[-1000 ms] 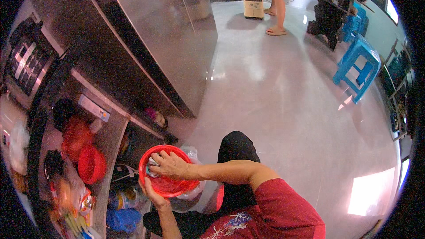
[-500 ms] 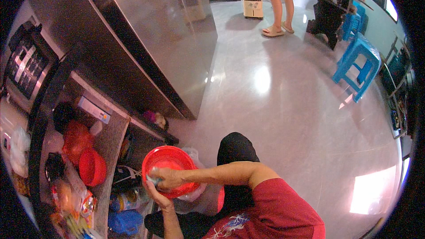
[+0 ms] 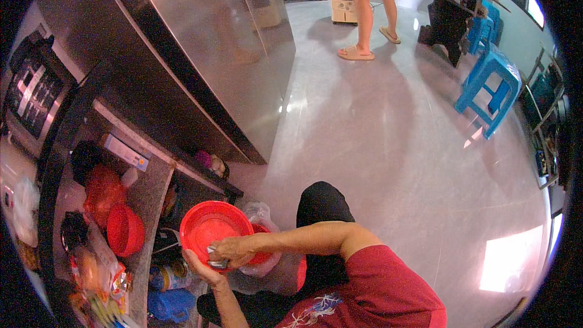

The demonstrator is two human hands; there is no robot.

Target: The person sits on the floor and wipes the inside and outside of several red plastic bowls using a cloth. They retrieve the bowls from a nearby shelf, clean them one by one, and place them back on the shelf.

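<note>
A red plastic bowl (image 3: 212, 226) is tilted in front of me, its inside facing up. My left hand (image 3: 204, 269) is closed on its near left rim from below. Against the bowl's near inner side, my right hand (image 3: 235, 251) pinches a small grey-white cloth-like piece (image 3: 217, 257); its exact kind is hard to make out. Just right of the bowl and lower down, a second red container (image 3: 262, 256) with a clear plastic bag (image 3: 258, 211) around it is partly hidden by my right hand and forearm.
At left, an open shelf (image 3: 155, 206) holds a red basin (image 3: 125, 231), packets and a blue plastic item (image 3: 171, 305). A tall metallic fridge-like cabinet (image 3: 243, 54) stands beyond. Another person (image 3: 367, 9) stands at the back, near a blue stool (image 3: 493, 85).
The red bowl has shifted left, uncovering more of the red container beside it. My right hand has moved to the bowl's near side. The other person has stepped closer.
</note>
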